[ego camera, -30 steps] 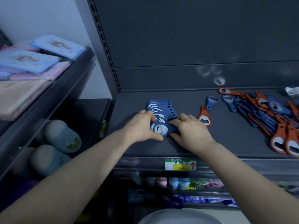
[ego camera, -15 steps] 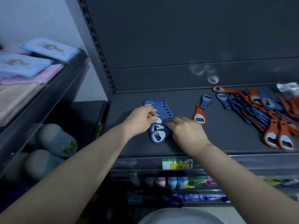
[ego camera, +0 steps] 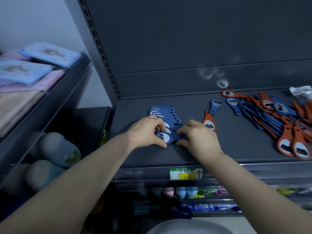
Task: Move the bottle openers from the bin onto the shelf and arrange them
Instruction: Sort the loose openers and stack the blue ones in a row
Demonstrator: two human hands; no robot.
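front opener (ego camera: 164,139) now pinched, left hand (ego camera: 145,132), right hand (ego camera: 198,136) hiding handle

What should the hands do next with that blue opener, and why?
Probably slide the front blue opener snug against the row of blue openers and line it up. The left hand pinches its head, the right hand its handle, and it looks a little tilted against the row. The pile on the right is unsorted.

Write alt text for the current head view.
The left hand and right hand pinch the front blue opener of an overlapping row of blue openers on a dark shelf. A loose heap of orange and blue openers lies to the right.
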